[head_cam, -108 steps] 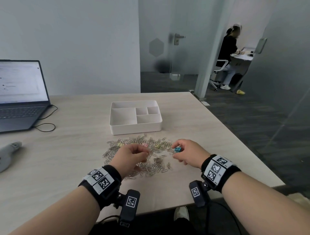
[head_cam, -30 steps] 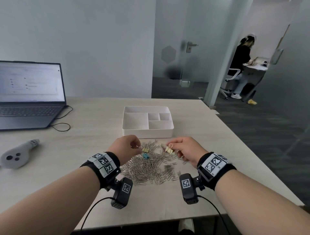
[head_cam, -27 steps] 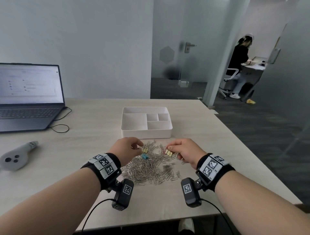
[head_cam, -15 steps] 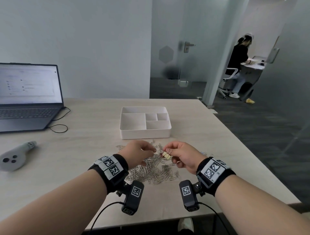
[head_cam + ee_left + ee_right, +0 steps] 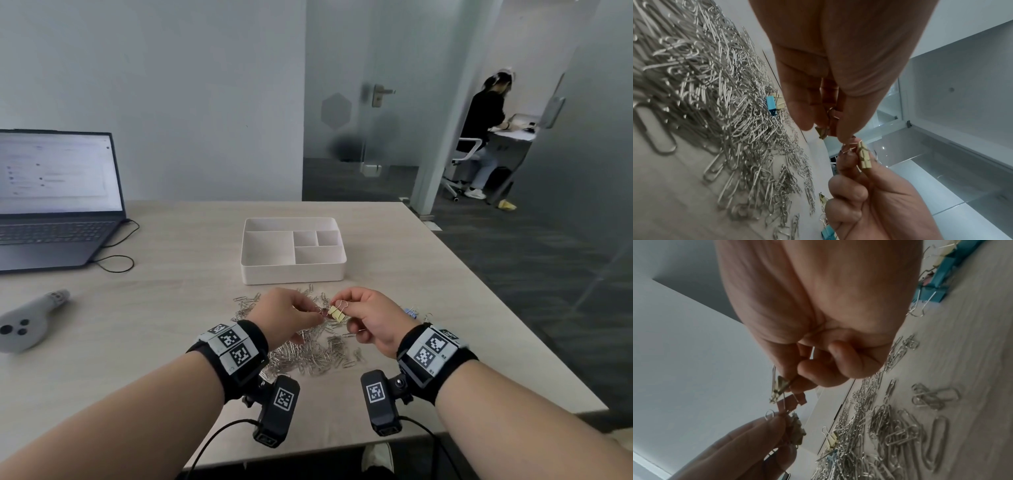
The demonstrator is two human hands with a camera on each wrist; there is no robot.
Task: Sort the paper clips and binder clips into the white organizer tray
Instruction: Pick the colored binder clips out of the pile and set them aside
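Organizer tray (image 5: 292,272) sits mid-table (image 5: 178,308), paper clip heap (image 5: 308,353) just in front of it. Both hands meet above the heap, left hand (image 5: 287,317) beside right hand (image 5: 371,317). Laptop (image 5: 51,202) far left; handheld controller (image 5: 29,320) in front of it.

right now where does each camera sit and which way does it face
Head: worn on the head, looks forward and down at the table, tray, both forearms and hands.
Left wrist: under the left hand, looks along its fingers at the clip pile; the right hand shows too.
Right wrist: under the right hand, faces the tray wall; left fingers show.
Shared: all three show the yellow clip between the hands.
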